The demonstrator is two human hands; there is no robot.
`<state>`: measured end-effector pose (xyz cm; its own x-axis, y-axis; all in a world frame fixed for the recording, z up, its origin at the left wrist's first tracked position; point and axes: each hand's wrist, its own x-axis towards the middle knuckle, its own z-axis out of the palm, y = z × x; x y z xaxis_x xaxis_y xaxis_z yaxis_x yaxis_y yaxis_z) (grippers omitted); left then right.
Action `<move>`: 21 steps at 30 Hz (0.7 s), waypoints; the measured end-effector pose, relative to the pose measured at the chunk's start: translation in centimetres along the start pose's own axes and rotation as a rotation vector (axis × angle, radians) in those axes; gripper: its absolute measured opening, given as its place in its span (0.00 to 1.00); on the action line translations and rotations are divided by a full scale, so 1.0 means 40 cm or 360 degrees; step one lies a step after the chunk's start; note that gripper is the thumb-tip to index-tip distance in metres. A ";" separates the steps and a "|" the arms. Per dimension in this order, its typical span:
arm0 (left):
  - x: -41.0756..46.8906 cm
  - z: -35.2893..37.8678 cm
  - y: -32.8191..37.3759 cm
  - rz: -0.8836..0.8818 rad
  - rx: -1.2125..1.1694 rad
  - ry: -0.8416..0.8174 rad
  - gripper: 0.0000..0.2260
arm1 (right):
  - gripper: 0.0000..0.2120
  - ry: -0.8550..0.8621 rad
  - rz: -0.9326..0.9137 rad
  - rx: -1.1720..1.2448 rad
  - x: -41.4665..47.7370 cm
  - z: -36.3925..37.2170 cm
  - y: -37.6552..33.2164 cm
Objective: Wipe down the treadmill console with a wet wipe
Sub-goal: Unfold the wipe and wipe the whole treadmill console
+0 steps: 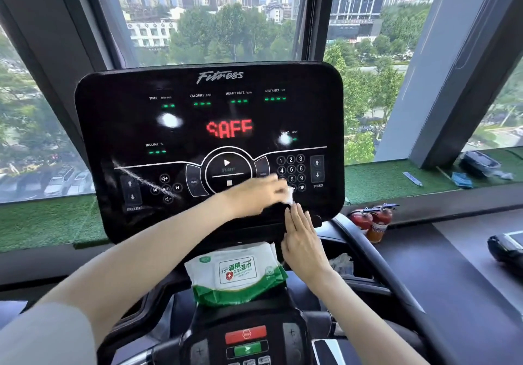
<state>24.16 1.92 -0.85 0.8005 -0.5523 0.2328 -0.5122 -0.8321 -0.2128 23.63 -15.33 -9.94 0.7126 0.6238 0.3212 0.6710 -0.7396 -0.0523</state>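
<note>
Treadmill console [209, 127]: a black glossy panel standing directly ahead of both hands, tilted back toward the window. Its red display reads "SAFE", with green readouts above for time, calories, heart rate and distance.

Left hand [254, 195]: reaches across the lower centre of the panel, just below the round start/stop dial [228, 170]. The fingers are closed on a small white wet wipe [289, 195], which protrudes at the fingertips and sits against the panel beside the number keypad [291, 171]. The hand is blurred.

Right hand [302, 237]: lies flat, fingers extended and together, palm down on the console's lower edge, just below the left hand. It grips nothing. Its fingertips are just beside the wipe; contact between them cannot be determined.

Wet wipe pack [236, 272]: white and green, resting on the ledge directly below both hands, just left of the right wrist.

Lower control pod [246, 342]: nearer the body than the hands, carrying a red stop button and a green start button.

Two red fire extinguishers [373, 220] stand on the floor to the right of the right hand.
</note>
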 end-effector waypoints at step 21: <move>0.058 -0.051 -0.066 -0.0707 -0.0132 0.0647 0.23 | 0.32 0.0033 -0.0011 0.0003 -0.003 -0.007 0.007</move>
<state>26.75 2.72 2.18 0.7687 -0.1126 0.6296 -0.1919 -0.9796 0.0590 23.70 -15.70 -9.71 0.7033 0.6235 0.3414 0.6765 -0.7346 -0.0518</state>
